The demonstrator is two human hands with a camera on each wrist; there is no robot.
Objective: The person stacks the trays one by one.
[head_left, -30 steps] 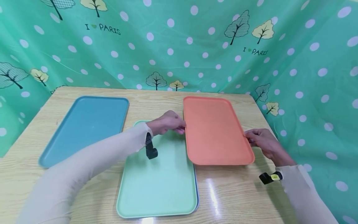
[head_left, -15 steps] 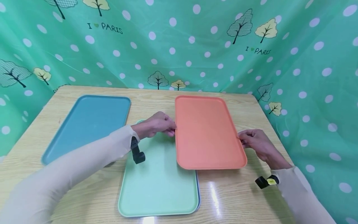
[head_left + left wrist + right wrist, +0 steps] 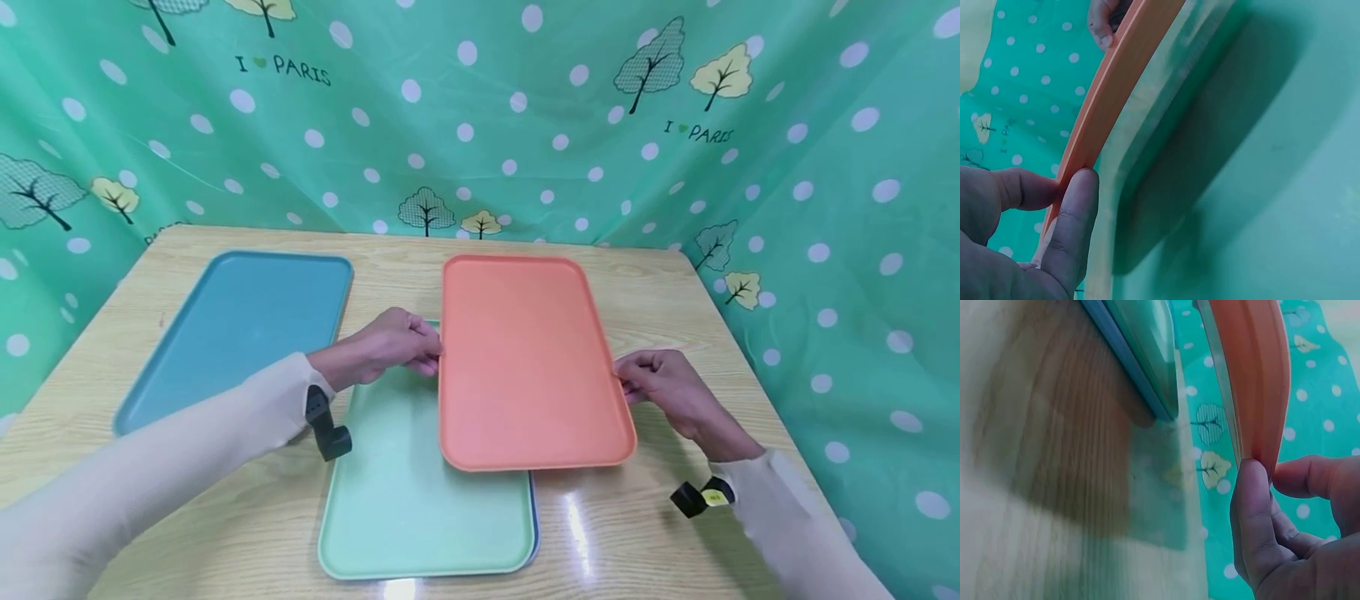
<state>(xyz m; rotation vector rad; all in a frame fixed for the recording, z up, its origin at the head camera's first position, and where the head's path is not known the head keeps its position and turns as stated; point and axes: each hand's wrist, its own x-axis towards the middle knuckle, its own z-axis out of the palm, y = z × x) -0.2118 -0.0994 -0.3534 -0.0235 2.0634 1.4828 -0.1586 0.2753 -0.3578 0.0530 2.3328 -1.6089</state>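
Note:
An orange tray is held level in the air between both hands. My left hand pinches its left rim between thumb and fingers, and in the left wrist view the thumb and fingers of the left hand meet at the tray's edge. On the opposite rim, my right hand pinches the same tray; the right wrist view shows the right hand gripping the orange wall. Below lies a light green tray, partly covered by the orange one, its shadow falling on the green surface.
Beneath the green tray, a darker blue tray shows along the right edge. A blue tray rests on the wooden table at the left, partly behind the left sleeve. A green dotted curtain hangs behind and to the right.
Both hands have carried the orange tray leftward and slightly toward the front, so it overlaps more of the green tray. Their grip on its rims stays the same.

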